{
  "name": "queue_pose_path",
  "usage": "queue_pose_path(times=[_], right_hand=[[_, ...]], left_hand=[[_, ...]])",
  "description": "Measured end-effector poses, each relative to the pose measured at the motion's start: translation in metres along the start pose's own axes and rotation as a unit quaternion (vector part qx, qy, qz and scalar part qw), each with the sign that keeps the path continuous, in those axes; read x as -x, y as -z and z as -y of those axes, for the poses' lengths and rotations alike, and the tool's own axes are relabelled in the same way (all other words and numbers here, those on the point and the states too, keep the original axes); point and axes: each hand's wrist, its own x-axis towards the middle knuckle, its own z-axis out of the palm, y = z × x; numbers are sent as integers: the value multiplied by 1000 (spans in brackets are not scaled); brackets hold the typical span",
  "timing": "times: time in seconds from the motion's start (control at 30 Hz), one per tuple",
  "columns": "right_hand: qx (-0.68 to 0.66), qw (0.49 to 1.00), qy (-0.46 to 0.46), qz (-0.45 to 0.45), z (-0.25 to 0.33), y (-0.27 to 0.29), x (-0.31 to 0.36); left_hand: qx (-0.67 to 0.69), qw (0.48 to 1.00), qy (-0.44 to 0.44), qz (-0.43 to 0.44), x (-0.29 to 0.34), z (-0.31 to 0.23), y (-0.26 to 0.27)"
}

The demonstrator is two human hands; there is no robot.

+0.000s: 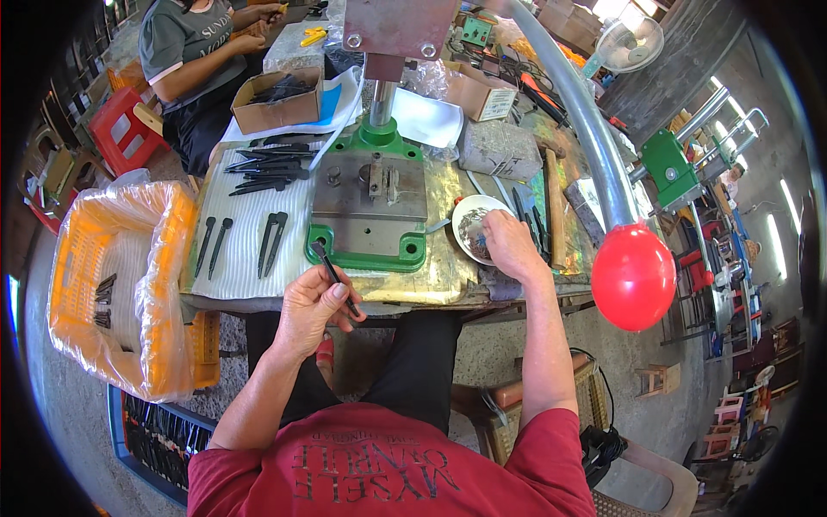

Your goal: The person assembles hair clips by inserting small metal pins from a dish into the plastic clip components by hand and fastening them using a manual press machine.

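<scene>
My left hand (pixel 314 312) pinches a slim black part (pixel 336 280), its rounded head tilted up toward the press base. At the right, my right hand (pixel 515 245) reaches into a white bowl (pixel 461 214) of small metal pieces. Its fingers are drawn together, and whatever is between them is hidden. Before me stands a hand press with a green base (pixel 366 257) and a small metal fixture (pixel 384 183) on its plate. Similar black parts (pixel 272 245) lie on the white ribbed sheet (pixel 245 280) to the left, with a pile of black pieces (pixel 269 165) behind them.
The press's long lever ends in a red ball (pixel 633 277) at right. A wooden-handled hammer (pixel 553 211) lies beyond the bowl. On the left stands a plastic-lined yellow crate (pixel 159 297); a cardboard box (pixel 276 99) sits behind. Another person (pixel 202 52) works at the far left.
</scene>
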Motion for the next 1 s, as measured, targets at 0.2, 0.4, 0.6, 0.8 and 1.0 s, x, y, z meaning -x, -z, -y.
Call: queue_pose_path(times=[0.2,0.4,0.6,0.8,1.0], right_hand=[[-195,978,30,-63,4,2,7],[-470,873,60,-113,-6,-31,12],[-452,889,65,8,46,-7,23],[-551,828,96,44,78,-14,30],[-563,819,78,77,83,-27,31]], left_hand=[[-35,999,21,-15,-4,-2,-7],[-51,998,6,23,-13,-4,-23],[-128,990,-63,26,-23,1,-41],[-256,947,-194,24,-29,-2,-49],[-308,927,-215,22,-28,-3,-48]])
